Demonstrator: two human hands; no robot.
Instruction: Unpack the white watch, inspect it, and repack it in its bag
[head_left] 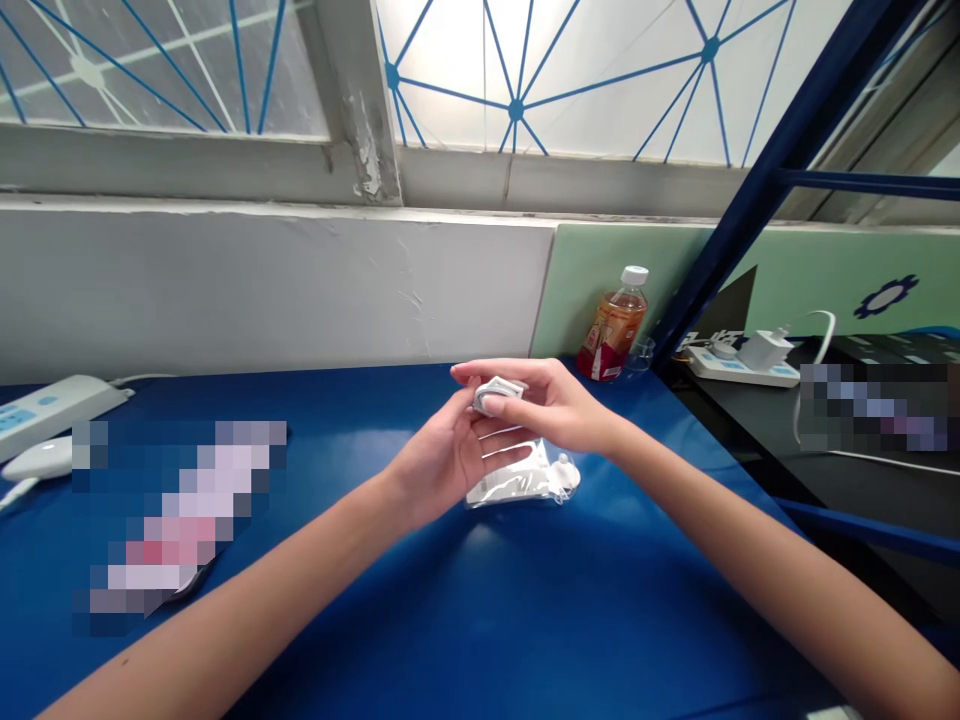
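In the head view, the right hand (564,408) pinches a small white item (508,387), off the tabletop (525,610); the left hand (442,462) cups beneath, whether gripping I cannot tell. Handling seems midway: at five o'clock, a clear plastic bag (506,487) lies unheld.

A small white-and-grey bundle of looped, cord-like material (504,384) is resting between the left hand (442,462) and the right hand (564,408), above the middle of the blue tabletop (480,620). It is leaning at a tilt, its rounded curves showing on the left and a paler, angular part on the right. The right thumb is crossing its near side, partly hiding it, so its full shape is staying unclear.
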